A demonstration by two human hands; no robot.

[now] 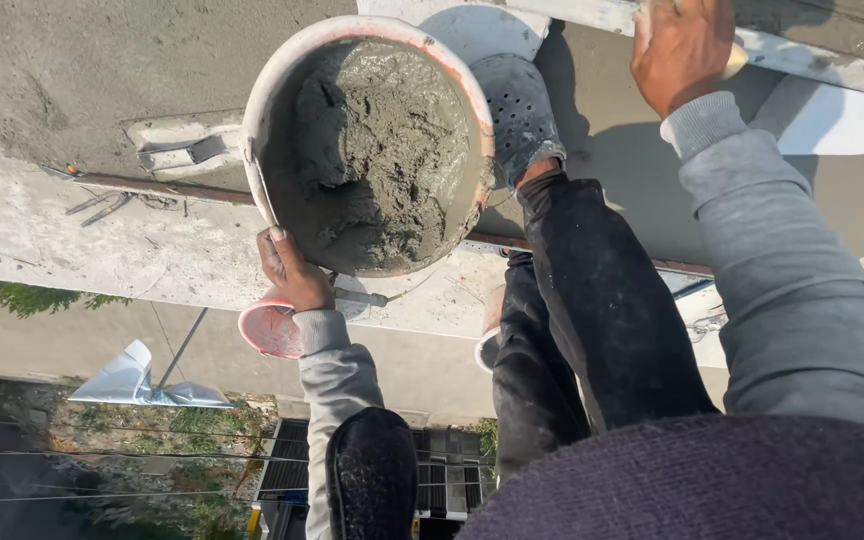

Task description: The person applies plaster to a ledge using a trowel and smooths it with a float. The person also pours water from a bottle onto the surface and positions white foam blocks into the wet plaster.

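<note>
left hand (292,272) grips mortar bucket (270,100) | concrete ledge (72,230), seemingly high outdoors

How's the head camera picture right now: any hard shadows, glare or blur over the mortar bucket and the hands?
Head view: hard sunlight from the side; the bucket wall shades part of the wet mortar, and a leg shadow falls across the slab. Left hand on the rim is sharp; right hand at the top edge is cropped and slightly soft. No strong glare; the edges bow slightly from the wide-angle lens.
</note>
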